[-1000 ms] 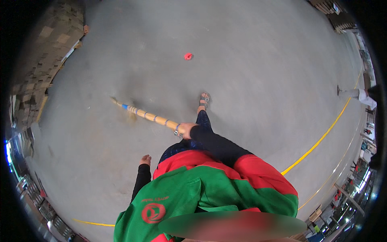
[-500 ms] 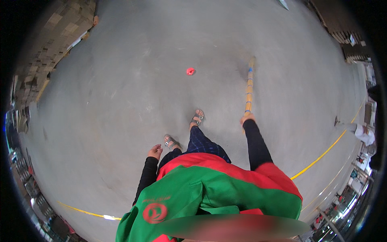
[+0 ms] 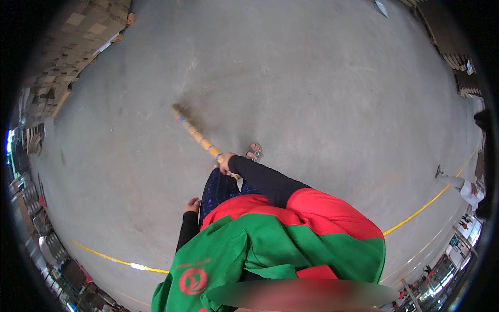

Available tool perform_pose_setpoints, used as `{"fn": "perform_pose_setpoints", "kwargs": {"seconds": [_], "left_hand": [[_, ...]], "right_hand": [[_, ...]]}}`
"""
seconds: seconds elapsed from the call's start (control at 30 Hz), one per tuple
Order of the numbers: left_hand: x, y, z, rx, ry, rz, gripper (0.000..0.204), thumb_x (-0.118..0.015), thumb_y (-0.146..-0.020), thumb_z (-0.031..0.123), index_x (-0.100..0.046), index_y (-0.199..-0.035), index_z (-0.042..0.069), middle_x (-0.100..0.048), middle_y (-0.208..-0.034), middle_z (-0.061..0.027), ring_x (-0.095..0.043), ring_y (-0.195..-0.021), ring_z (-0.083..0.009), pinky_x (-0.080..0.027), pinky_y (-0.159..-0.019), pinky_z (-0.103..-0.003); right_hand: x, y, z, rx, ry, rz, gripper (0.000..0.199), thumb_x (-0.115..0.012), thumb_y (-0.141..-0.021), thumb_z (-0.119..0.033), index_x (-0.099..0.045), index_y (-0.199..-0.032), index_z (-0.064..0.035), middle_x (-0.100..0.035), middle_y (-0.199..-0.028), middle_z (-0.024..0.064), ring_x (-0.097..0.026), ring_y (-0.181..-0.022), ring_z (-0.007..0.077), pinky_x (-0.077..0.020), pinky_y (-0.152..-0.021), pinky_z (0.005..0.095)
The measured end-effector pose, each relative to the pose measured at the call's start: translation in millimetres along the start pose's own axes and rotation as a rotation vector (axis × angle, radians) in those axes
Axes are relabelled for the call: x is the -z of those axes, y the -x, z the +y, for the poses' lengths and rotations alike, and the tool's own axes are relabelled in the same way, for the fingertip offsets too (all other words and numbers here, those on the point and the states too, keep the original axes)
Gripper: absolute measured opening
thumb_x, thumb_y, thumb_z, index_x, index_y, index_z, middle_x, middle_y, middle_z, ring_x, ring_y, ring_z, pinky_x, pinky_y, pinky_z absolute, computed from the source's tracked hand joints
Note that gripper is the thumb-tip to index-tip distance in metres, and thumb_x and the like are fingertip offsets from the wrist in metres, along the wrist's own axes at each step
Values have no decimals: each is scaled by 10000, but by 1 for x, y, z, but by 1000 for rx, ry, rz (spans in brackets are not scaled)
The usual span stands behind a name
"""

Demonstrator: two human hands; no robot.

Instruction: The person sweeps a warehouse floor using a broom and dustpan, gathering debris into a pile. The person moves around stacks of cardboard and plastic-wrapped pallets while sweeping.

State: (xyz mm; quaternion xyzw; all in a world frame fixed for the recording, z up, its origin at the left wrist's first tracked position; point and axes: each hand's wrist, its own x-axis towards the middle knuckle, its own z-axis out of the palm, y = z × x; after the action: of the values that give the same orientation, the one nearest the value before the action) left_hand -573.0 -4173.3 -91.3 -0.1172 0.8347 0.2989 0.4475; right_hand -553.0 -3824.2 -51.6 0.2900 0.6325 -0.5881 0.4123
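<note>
My right hand (image 3: 224, 163) is closed around the handle end of a long broom (image 3: 204, 142), a yellowish bundle with several blue and pale bands. My right arm reaches across my body, and the broom slants out over the floor to the far left. Its far end is brownish and smeared by motion, low against the grey floor. Down by my left hip hangs my left hand (image 3: 192, 204), empty, its fingers loosely bent and apart from the broom.
Grey concrete floor (image 3: 322, 104) surrounds me. Stacked brown cardboard (image 3: 78, 47) lines the far left, with more brown stacks (image 3: 442, 31) at the far right. A yellow floor line (image 3: 416, 213) runs behind me. Another person (image 3: 468, 190) walks at the right edge.
My right hand has swung the broom from my right side across to the left. The small red thing on the floor no longer shows. My left hand has drawn back slightly.
</note>
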Motion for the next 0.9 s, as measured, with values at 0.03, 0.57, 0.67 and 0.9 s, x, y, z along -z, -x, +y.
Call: {"fn": "perform_pose_setpoints", "kwargs": {"seconds": [0.03,0.57,0.67,0.9], "left_hand": [[0,-6,9,-88,-19,14,380,-554,-733,196,-524,-1061,5,-585,-942,-103,-561,-770,-163,-448,-670,-271],[-80,-173,221,-303,-371,-156,369,-548,-722,245,-553,-1025,35,-592,-916,-114,-562,-807,-189,-438,-738,-288],[-89,-205,302,-283,-396,-156,376,-550,-717,260,-557,-1014,29,-593,-926,-127,-558,-855,-201,-424,-774,-292],[-108,-237,429,-342,-114,-242,332,-539,-750,180,-530,-1042,23,-576,-848,-79,-538,-743,-141,-434,-690,-252]], "right_hand": [[0,-1,-8,-85,-189,-45,122,-647,-527,-71,-576,-600,-4,-567,-535,109,-540,-414,193,-445,-407,330],[161,169,200,-463,-71,1016,654,-554,-605,-109,-295,-1205,-68,-558,-873,233,-547,-821,361,-436,-719,425],[242,154,234,-606,-290,1164,520,-532,-629,-83,-365,-1119,-34,-560,-876,208,-558,-824,329,-443,-721,399],[498,45,258,-764,-911,653,183,-525,-646,-161,-449,-579,-8,-459,-469,117,-443,-375,271,-388,-383,392]]}}
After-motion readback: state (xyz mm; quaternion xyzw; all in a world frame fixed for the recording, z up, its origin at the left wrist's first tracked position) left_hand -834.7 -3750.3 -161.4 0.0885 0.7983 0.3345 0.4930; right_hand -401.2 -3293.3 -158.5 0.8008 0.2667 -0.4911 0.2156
